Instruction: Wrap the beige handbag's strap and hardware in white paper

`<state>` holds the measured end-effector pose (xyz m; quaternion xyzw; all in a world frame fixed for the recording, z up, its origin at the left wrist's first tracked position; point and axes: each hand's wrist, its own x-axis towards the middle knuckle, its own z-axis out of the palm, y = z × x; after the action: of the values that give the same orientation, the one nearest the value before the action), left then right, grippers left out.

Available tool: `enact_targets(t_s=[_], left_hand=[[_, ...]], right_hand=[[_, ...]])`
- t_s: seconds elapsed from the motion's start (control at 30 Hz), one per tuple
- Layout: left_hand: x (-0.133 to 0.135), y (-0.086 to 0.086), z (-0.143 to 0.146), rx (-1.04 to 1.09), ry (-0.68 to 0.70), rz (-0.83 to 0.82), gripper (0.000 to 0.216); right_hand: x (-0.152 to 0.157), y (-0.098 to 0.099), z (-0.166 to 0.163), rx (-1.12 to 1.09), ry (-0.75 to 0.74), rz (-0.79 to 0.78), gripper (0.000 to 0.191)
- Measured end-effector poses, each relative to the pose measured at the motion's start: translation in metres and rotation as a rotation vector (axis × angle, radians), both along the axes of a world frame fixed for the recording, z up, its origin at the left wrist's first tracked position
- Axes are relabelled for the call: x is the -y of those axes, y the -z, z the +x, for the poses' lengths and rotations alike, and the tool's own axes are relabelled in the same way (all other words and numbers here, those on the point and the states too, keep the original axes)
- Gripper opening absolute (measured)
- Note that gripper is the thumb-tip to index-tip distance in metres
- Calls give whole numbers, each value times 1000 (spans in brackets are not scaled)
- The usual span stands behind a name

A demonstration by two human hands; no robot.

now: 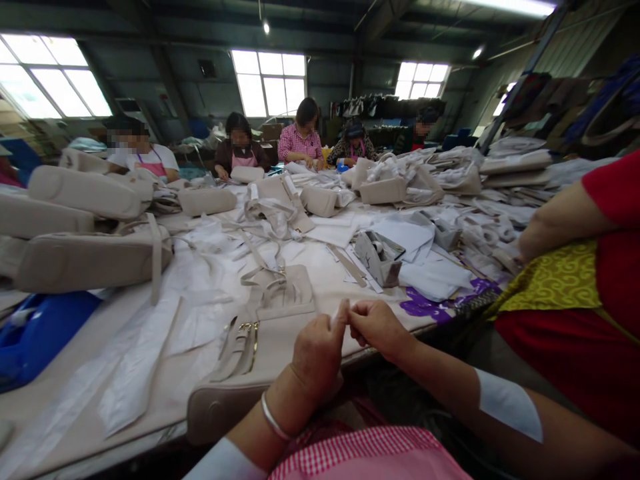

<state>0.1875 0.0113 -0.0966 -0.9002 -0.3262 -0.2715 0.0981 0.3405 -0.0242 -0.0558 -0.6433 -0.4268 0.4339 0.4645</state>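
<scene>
My left hand (316, 352) and my right hand (376, 325) meet just above the near table edge, fingers curled and fingertips pinched together on something small and pale that I cannot make out. A silver bangle circles my left wrist. Directly under and in front of my hands lies a beige handbag (260, 347) on its side, its straps and gold buckles (246, 328) facing up. White wrapping paper (145, 360) lies to its left.
Finished beige bags (85, 257) are stacked at the left, with a blue tray (35, 333) below them. A small grey box (380, 257) sits mid-table. A person in red (590, 313) stands close at my right. Several workers sit at the far end.
</scene>
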Motion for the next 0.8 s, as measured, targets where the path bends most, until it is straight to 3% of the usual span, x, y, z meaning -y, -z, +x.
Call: enact_targets(t_s=[0.1,0.2,0.3,0.47,0.57,0.67,0.8], left_hand=[[-5,-5,2,64,-41,-156,21],[-10,-14,2,175,-62,-376,23],[-14,-22,-1,326,-70,-585,23],[-18,-30,-8,612,110,-1030,29],[-18,-37,-12,724,229,-1237,38],[-16,-45,-17,783,313,-1385,42],[-15,-52,-22,822,409,-1461,49]], right_hand=[[3,-3,-4,226,-26,101,29],[5,0,-8,447,-21,291,22],[1,10,-12,491,74,337,30],[-15,29,-15,167,137,263,44],[-23,30,-14,-115,31,209,44],[-26,27,-13,-317,-134,238,47],[-26,30,-6,-380,-188,382,44]])
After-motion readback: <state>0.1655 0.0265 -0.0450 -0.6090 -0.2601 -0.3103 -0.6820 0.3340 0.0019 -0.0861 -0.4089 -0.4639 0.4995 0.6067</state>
